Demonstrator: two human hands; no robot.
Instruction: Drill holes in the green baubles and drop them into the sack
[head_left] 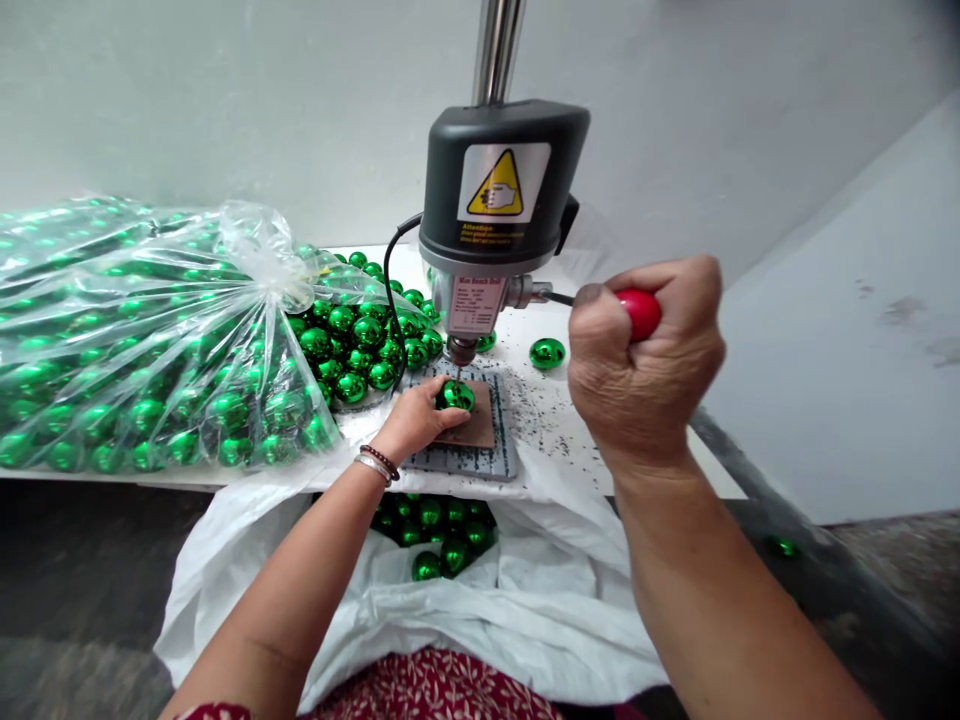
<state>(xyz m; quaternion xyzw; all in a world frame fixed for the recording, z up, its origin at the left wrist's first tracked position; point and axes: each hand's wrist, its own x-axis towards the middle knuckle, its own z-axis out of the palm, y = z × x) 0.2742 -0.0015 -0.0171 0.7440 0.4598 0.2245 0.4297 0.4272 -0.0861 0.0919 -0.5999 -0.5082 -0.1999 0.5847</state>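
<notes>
A dark bench drill (pixel 502 190) stands over a small brown board (pixel 480 425) on a grey base plate. Under its chuck (pixel 462 350), a shiny green ball (pixel 455 396) rests on the board, the thin bit reaching its top. My left hand (pixel 420 415) grips that ball from the left, thumb in front and fingers behind. At the right, my right hand (pixel 649 355) is wrapped round the red knob (pixel 641 314) of the drill's feed lever.
A clear plastic bag (pixel 150 340) full of green balls covers the table's left, with loose balls (pixel 360 350) beside it. One ball (pixel 547 353) lies right of the drill among shavings. A white sack (pixel 555 590) holding balls hangs open below the table edge.
</notes>
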